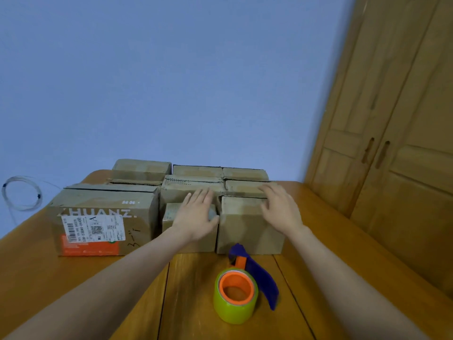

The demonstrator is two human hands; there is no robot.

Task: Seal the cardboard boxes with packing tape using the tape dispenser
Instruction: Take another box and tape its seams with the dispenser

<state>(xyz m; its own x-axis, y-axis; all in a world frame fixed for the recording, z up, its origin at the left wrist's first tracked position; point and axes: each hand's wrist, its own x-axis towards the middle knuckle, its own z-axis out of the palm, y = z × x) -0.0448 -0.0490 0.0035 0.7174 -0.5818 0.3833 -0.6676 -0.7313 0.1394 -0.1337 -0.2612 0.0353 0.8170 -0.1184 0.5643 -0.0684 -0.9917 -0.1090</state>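
My left hand lies flat, fingers straight, on top of a small cardboard box at the front of the group. My right hand is spread open too, fingers relaxed, over the top far edge of the box just beside it; I cannot tell whether it presses down or only touches. Neither hand grips anything. Behind my fingertips more closed boxes sit packed together in rows. Off to the left of my left hand stands the big box with a white shipping label and an orange band. The tape dispenser, blue handle with an orange core and a yellowish-green roll, rests on the wooden surface nearer me, between my forearms, below my right hand and apart from it
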